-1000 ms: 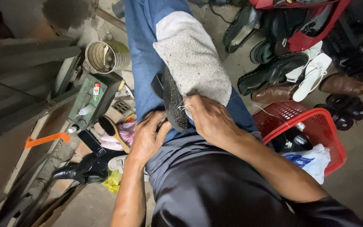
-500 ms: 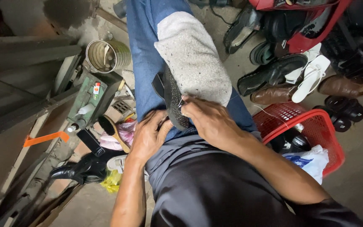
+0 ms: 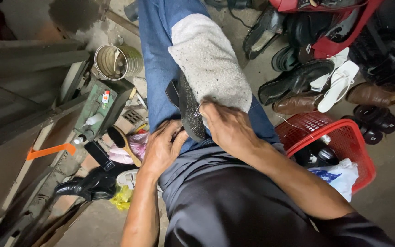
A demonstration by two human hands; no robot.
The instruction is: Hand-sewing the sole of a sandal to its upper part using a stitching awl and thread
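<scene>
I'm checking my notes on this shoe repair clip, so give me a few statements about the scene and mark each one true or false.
1. The left hand grips the lower end of the dark shoe. True.
2. The right hand rests on the tin can. False: it is on the shoe on the lap, pinching at a thin thread; the can stands apart on the floor.
3. A grey cloth lies over the knee. True.
4. The basket is blue. False: it is red.
5. A white flip-flop lies among the footwear on the floor. True.
</scene>
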